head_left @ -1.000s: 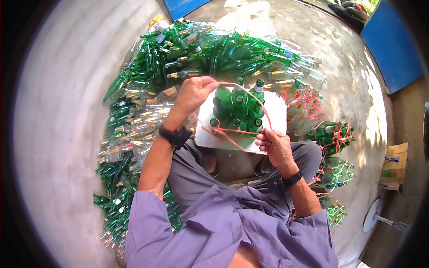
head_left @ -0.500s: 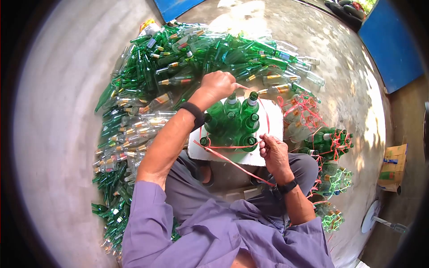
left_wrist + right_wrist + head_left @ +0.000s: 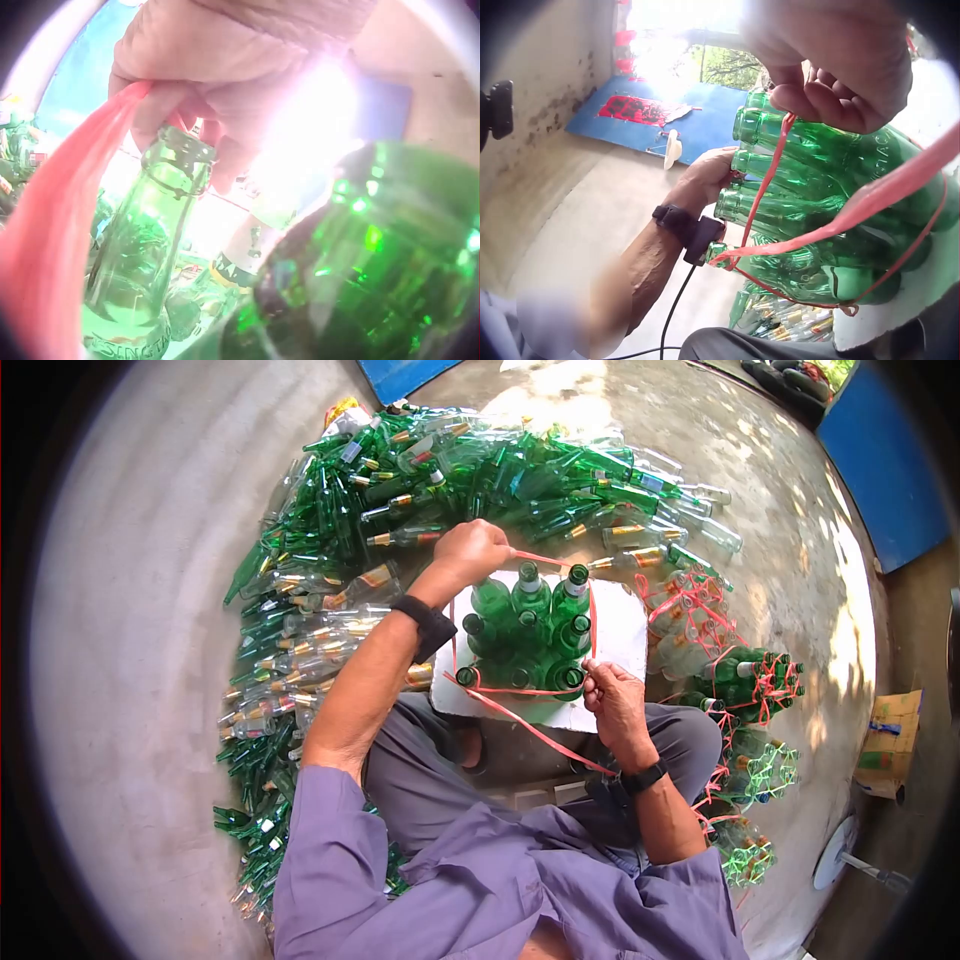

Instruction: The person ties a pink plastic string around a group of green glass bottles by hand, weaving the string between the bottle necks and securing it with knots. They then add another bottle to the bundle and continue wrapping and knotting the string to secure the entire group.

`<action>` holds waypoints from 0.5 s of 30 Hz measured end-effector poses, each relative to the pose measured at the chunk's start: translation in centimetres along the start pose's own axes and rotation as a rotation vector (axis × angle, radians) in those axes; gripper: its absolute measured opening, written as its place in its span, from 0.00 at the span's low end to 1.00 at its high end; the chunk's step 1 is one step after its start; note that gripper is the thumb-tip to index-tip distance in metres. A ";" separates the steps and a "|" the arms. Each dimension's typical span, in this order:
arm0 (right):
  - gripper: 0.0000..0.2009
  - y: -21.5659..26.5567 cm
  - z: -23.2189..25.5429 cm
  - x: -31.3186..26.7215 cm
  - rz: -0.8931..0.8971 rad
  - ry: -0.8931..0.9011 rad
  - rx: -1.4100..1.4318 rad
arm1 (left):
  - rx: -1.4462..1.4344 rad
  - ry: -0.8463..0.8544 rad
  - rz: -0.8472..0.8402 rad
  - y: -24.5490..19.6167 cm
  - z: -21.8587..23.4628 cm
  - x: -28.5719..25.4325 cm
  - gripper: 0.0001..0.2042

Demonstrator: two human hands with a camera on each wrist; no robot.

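A cluster of several green glass bottles (image 3: 527, 632) stands upright on a white board (image 3: 625, 622) between the person's knees. Pink plastic string (image 3: 540, 737) loops around the necks, with a loose end trailing toward the lap. My left hand (image 3: 476, 550) pinches the string just beyond the far-left bottles; the wrist view shows the pink strip (image 3: 64, 210) running from its fingers past a bottle neck (image 3: 154, 217). On the near right, my right hand (image 3: 616, 702) pinches another stretch of string, and in its own view the thumb and fingertips (image 3: 791, 99) close on it above the bottles.
A large heap of loose green and clear bottles (image 3: 340, 510) curves around the left and far side. To the right stand bundles tied with pink string (image 3: 755, 678) and green string (image 3: 765, 770). A cardboard box (image 3: 888, 745) lies farther right, near a blue panel (image 3: 885, 470).
My left hand moved right and forward over the far bottles, then back left a little. The string loop has drawn in closer around the necks. My right hand stays near the right corner, pinching string.
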State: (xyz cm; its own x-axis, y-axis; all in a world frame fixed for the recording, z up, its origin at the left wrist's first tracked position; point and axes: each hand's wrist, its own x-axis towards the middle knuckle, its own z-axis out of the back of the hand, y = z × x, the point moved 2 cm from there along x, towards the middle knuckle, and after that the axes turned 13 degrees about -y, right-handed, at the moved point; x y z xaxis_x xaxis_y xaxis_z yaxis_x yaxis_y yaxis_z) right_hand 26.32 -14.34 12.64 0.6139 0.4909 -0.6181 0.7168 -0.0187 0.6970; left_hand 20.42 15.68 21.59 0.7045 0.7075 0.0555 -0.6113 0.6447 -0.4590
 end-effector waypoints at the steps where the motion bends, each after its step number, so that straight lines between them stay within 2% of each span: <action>1: 0.07 0.0 0.0 0.1 0.015 -0.002 -0.016 | 0.001 -0.002 0.000 1.4 -0.7 0.4 0.14; 3: 0.07 -0.2 0.0 0.2 0.031 -0.001 -0.027 | -0.386 0.075 0.069 3.6 -1.5 0.8 0.11; 4: 0.07 -0.2 0.0 0.3 0.047 -0.001 -0.039 | -0.483 0.118 0.126 4.2 -1.6 0.8 0.09; 5: 0.07 -0.2 -0.1 0.3 0.047 -0.002 -0.038 | -0.483 0.119 0.126 4.9 -1.5 0.6 0.09; 7: 0.07 0.0 -0.3 0.2 0.081 -0.004 -0.077 | -0.640 0.210 0.291 6.6 -2.0 0.3 0.06; 8: 0.07 0.0 -0.3 0.1 0.078 -0.004 -0.079 | -0.733 0.213 0.296 7.6 -3.1 0.2 0.04; 9: 0.07 0.1 -0.4 0.1 0.097 -0.010 -0.090 | -0.733 0.214 0.301 7.6 -3.0 -0.2 0.04; 11: 0.07 0.0 -0.4 -0.2 0.111 -0.019 -0.104 | -0.861 0.220 0.417 7.6 -3.3 -1.5 0.04; 15: 0.08 -0.2 -0.5 -0.6 0.205 -0.016 -0.164 | -1.080 0.177 0.447 7.9 -3.7 -3.6 0.05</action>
State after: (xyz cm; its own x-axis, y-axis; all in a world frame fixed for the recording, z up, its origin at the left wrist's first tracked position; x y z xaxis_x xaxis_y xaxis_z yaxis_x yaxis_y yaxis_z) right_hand 25.60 -14.23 13.06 0.7473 0.4773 -0.4624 0.5140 0.0259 0.8574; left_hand 14.42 17.15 14.52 0.5975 0.7035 -0.3848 -0.2545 -0.2887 -0.9230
